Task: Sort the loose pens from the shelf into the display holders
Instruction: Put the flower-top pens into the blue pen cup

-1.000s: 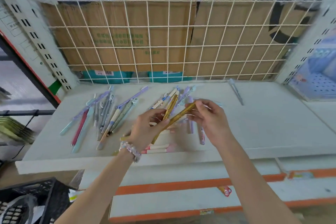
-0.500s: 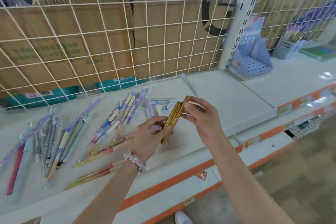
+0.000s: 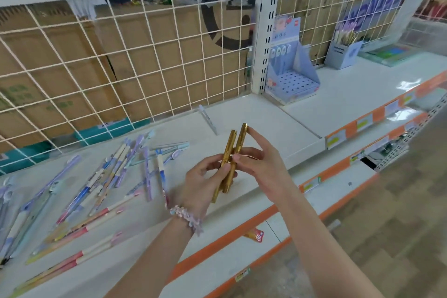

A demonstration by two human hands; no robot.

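Observation:
Two gold pens (image 3: 232, 150) stand nearly upright above the white shelf (image 3: 254, 113), side by side. My left hand (image 3: 202, 181) grips their lower halves. My right hand (image 3: 260, 164) pinches them at mid-length, with its forefinger touching the top of the taller one. Several loose pens (image 3: 108, 176) in blue, purple and pink lie scattered on the shelf to the left. A pale blue display holder (image 3: 294, 82) with a grid of holes stands at the back on the neighbouring shelf bay. Farther right a blue box holder (image 3: 343, 52) has pens standing in it.
A white wire grid (image 3: 135, 60) backs the shelf, with cardboard boxes behind it. A slanted clear divider (image 3: 208, 118) stands on the shelf behind the gold pens. Orange-edged lower shelves (image 3: 338, 176) jut out below. The wooden floor (image 3: 387, 237) lies to the right.
The view has swung right, bringing the display holders into sight. Both hands have carried the gold pens rightward and tilted them more upright.

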